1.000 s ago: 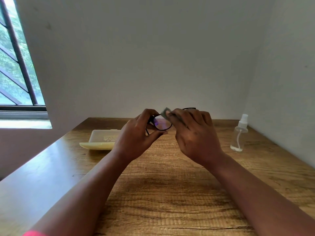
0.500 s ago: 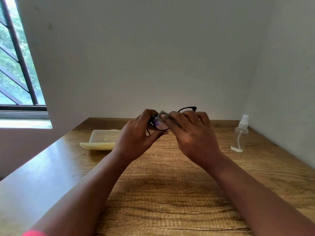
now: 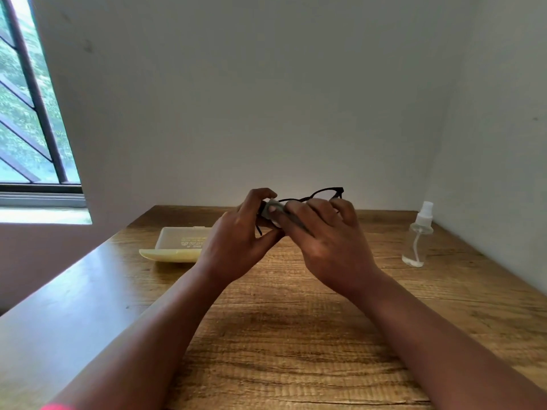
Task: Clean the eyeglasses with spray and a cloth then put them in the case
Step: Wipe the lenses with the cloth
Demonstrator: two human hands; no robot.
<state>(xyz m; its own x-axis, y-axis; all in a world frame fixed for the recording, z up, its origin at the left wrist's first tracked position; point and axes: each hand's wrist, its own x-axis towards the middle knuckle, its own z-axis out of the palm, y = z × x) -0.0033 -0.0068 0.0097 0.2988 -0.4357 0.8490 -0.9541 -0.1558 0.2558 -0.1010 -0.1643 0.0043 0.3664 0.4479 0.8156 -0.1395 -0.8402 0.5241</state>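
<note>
1. Head view gives me both of the person's bare forearms reaching out over a brown wood-grain table (image 3: pixel 296 335), the hands meeting above its far half.
2. I see the left hand (image 3: pixel 236 247) curled round the left end of the black-framed eyeglasses (image 3: pixel 322 193), thumb below and fingers over the top, holding them up off the table.
3. I see the right hand (image 3: pixel 328 244) pinching a small grey cleaning cloth (image 3: pixel 273 209) and pressing it against the left lens; that lens is mostly hidden behind cloth and fingers.
4. Both hands are close together, almost touching at the fingertips, each clamped on its own thing.
5. The right rim of the glasses stands clear above the right knuckles, against the white wall.
6. A pale yellow plastic glasses case (image 3: pixel 177 245) lies open on the table just left of the left hand, partly hidden behind it, with small print on the inside of the lid that I cannot read.
7. A small clear plastic spray bottle (image 3: pixel 418 236) with a white nozzle stands upright on the right, well apart from the hands, near the side wall.
8. A barred window (image 3: pixel 29 113) with greenery outside shows at far left.
</note>
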